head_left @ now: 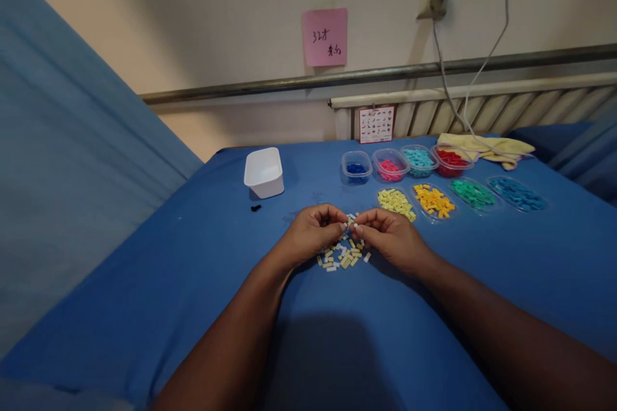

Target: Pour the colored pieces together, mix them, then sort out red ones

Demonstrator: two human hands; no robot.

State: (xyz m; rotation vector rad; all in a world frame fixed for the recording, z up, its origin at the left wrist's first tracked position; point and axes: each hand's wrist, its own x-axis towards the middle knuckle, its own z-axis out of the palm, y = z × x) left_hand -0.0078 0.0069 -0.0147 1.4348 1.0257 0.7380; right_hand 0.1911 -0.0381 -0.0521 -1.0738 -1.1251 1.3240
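Observation:
My left hand (312,230) and my right hand (396,239) meet fingertip to fingertip over a loose pile of small pale-yellow and white toy bricks (346,258) on the blue cloth. Between the right thumb and fingers shows a small white brick (355,225). The left thumb and fingers are pinched together too, and what they grip is too small and covered to make out. Whether the pieces at the fingertips are joined cannot be seen.
A white tub (264,173) stands at the back left, with a small black piece (256,208) in front. Right of the pile are yellow bricks (396,203), orange bricks (434,201) and several other coloured containers. A yellow cloth (486,146) lies behind. A cable (506,6) hangs down the wall.

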